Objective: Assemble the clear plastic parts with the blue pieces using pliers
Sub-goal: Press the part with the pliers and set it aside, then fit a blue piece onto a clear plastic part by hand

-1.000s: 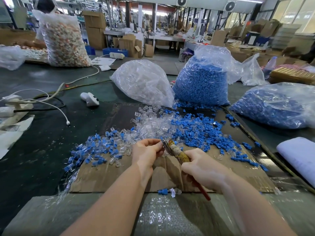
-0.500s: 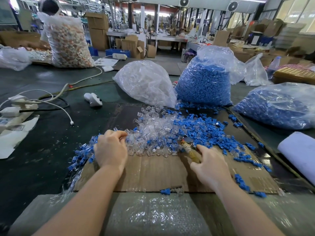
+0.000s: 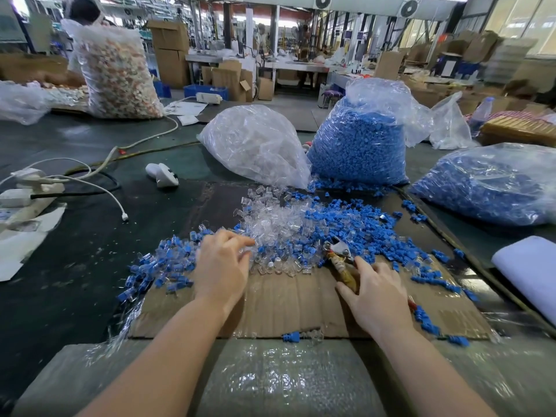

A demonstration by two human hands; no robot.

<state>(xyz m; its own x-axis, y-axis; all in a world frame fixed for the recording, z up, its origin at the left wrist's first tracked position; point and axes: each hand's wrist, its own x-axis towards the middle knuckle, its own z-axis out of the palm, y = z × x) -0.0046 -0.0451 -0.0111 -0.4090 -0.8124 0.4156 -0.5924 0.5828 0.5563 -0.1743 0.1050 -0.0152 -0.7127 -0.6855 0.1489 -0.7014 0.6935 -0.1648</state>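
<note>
Pliers (image 3: 341, 260) now down on the cardboard (image 3: 288, 305), my right hand (image 3: 377, 296) curled round the handle. Left hand (image 3: 222, 266) w/ fingers loosely spread & empty, has swung from the tagged pile back to the clear plastic parts (image 3: 279, 227). Blue pieces (image 3: 361, 227) just beyond. So last one's done; next pick starting, I reckon.

A white handheld device (image 3: 162, 175) lies on the dark table (image 3: 75, 251) near a power strip (image 3: 18, 197). Behind, a bulging bag (image 3: 117, 73) holds what may be pale mixed parts
</note>
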